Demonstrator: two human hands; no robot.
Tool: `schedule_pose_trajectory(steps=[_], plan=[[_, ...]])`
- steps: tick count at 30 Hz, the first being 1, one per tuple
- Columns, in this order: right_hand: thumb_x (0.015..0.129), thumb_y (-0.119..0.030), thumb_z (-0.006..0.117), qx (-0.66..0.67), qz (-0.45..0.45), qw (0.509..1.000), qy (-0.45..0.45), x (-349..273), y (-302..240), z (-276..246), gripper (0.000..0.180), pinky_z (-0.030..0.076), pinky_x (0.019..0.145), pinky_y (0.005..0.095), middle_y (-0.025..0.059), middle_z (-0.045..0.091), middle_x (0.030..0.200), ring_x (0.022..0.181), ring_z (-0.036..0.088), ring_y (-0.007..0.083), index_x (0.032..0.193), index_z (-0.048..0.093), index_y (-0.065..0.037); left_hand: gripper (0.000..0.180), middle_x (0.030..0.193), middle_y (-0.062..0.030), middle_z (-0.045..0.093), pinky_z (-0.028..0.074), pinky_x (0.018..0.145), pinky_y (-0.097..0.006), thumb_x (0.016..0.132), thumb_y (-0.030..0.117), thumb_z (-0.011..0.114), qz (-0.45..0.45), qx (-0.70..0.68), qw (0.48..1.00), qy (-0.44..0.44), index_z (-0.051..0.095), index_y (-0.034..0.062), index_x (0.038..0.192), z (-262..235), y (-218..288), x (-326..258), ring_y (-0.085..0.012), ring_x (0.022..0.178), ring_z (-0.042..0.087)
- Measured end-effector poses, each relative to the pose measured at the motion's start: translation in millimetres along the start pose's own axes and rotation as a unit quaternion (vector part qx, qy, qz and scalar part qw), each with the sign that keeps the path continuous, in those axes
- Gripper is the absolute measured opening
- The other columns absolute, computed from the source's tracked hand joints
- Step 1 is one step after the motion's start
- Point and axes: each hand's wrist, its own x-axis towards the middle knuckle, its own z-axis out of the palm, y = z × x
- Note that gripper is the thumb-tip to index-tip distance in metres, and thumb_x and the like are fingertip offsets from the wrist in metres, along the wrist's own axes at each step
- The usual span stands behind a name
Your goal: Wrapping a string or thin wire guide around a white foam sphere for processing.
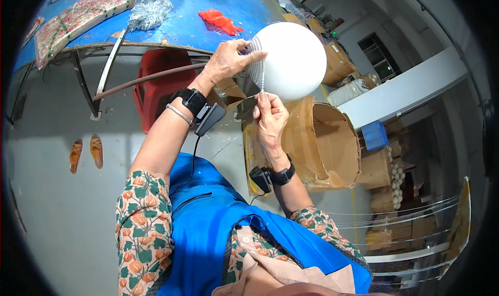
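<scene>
Strand, silvery and beaded [263,79], sat pinched in our right hand [271,120]; half-open left hand [227,62] touched smooth white ball [293,62]; winding apparently underway; next wrap needed even tension.

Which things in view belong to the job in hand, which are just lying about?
In the job, judging by contact:
white ball, left hand at its banded side
beaded strand, pinched in the right hand

Apparently lying about:
red item
silvery tangle (possibly supply, can't tell)
orange-brown shoes
open cardboard box
</scene>
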Motion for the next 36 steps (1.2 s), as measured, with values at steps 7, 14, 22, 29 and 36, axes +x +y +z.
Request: schedule_pose_trajectory(steps=[7,14,22,29,36], plan=[[0.088,-0.023,0.054,-0.005,-0.001,1.000,-0.011,-2.0,0.0,-6.6,0.021,0.036,0.048,0.0171,0.0011,0.055,0.060,0.051,0.047,0.0050,0.084,0.056,-0.002,0.066,0.072,-0.0168,0.059,0.045,0.063,-0.035,0.071,0.061,0.057,-0.058,0.012,0.997,-0.055,0.060,-0.0036,0.080,-4.9,7.3,2.5,-0.0270,0.068,0.058],[0.088,-0.022,0.053,0.007,-0.014,1.000,-0.008,0.1,6.6,-14.3,0.021,0.040,0.050,0.0194,0.0028,0.058,0.063,0.052,0.050,0.0070,0.083,0.055,-0.002,0.086,0.075,-0.0190,0.059,0.046,0.069,-0.036,0.067,0.073,0.049,-0.100,0.000,0.995,-0.023,0.057,-0.0073,0.095,1.3,-6.7,6.5,-0.0278,0.074,0.060],[0.088,-0.021,0.053,0.017,-0.012,1.000,0.015,1.5,3.3,-16.3,0.021,0.034,0.044,0.0174,0.0000,0.051,0.054,0.046,0.044,0.0050,0.078,0.054,-0.003,0.089,0.079,-0.0209,0.059,0.047,0.070,-0.037,0.066,0.072,0.051,-0.101,0.012,0.994,-0.028,0.053,-0.0093,0.101,-1.6,-2.9,5.1,-0.0296,0.079,0.060],[0.088,-0.021,0.053,0.007,-0.008,1.000,0.027,6.1,7.0,-12.4,0.021,0.035,0.045,0.0175,0.0001,0.052,0.055,0.046,0.043,0.0048,0.077,0.054,-0.003,0.078,0.074,-0.0190,0.060,0.047,0.067,-0.035,0.072,0.068,0.050,-0.095,-0.035,0.995,-0.010,0.057,-0.0068,0.094,0.7,1.1,7.2,-0.0275,0.073,0.060],[0.087,-0.024,0.055,0.013,-0.018,0.999,0.043,14.0,16.8,-12.4,0.020,0.031,0.041,0.0155,-0.0021,0.052,0.055,0.044,0.043,0.0038,0.077,0.055,-0.006,0.070,0.067,-0.0186,0.058,0.045,0.061,-0.035,0.075,0.065,0.049,-0.103,-0.037,0.994,-0.011,0.059,-0.0041,0.083,4.8,-3.8,9.3,-0.0273,0.065,0.059]])
